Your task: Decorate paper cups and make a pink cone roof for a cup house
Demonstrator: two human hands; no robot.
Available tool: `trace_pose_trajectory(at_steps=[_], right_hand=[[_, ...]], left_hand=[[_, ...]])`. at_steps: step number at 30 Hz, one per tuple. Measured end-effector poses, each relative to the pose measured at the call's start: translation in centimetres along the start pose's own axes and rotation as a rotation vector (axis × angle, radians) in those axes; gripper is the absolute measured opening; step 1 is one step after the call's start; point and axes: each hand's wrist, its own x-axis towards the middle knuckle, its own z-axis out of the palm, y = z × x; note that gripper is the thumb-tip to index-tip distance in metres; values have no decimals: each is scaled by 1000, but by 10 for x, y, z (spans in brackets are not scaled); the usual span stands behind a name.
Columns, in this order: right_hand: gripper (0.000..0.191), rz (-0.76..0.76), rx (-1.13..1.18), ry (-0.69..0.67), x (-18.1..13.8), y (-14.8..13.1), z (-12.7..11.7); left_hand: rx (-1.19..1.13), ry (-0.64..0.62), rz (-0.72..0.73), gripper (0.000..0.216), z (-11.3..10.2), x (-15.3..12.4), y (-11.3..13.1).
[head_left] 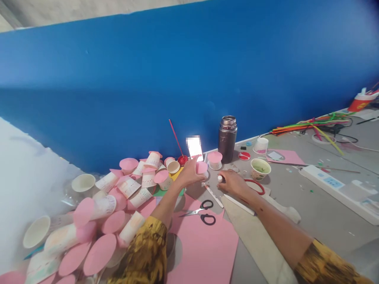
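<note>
My left hand (188,173) is closed around a small paper cup with a pink paper disc (201,168) on it, just in front of a bright phone screen (195,148). To its right, my right hand (233,182) pinches a small white cylindrical piece (220,178), low over the table; its kind cannot be made out. Below the hands are a white marker (213,196) and a second white pen (239,204). Black-handled scissors (201,212) lie on a large pink paper sheet (204,248) with a round cut-out.
Many paper cups with pink discs (100,254) are heaped at left. A dark thermos (227,140) stands uncapped by the blue partition (189,79). To the right are a green-filled cup (260,169), red tape roll (255,186), power strip (340,193) and coloured pipe cleaners (304,124).
</note>
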Motion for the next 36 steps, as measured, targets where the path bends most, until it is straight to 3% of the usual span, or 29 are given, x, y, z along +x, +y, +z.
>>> trace_pose_trajectory(at_steps=[12, 18, 21, 23, 26, 28, 32, 36], right_hand=[[10, 55, 136, 36, -3, -4, -3], [7, 24, 224, 30, -4, -8, -5], [9, 20, 244, 38, -5, -7, -5], [11, 22, 252, 48, -5, -7, -6], [15, 30, 265, 76, -8, -8, -11], [18, 44, 264, 103, -9, -9, -15], [19, 12, 151, 158, -5, -16, -29], [22, -115, 0, 173, 8, -33, -49]], left_hand=[[-108, 63, -21, 87, -7, 7, -8], [-199, 241, -69, 50, -24, -14, -6], [-197, 271, -98, 43, -32, -34, -5], [-146, 212, -122, 42, -38, -48, -5], [-12, -11, -107, 59, -43, -63, -8], [-9, -63, -98, 71, -41, -64, -12], [-95, 130, -184, 73, -17, -42, -24], [-97, 152, -130, 85, 15, -13, -36]])
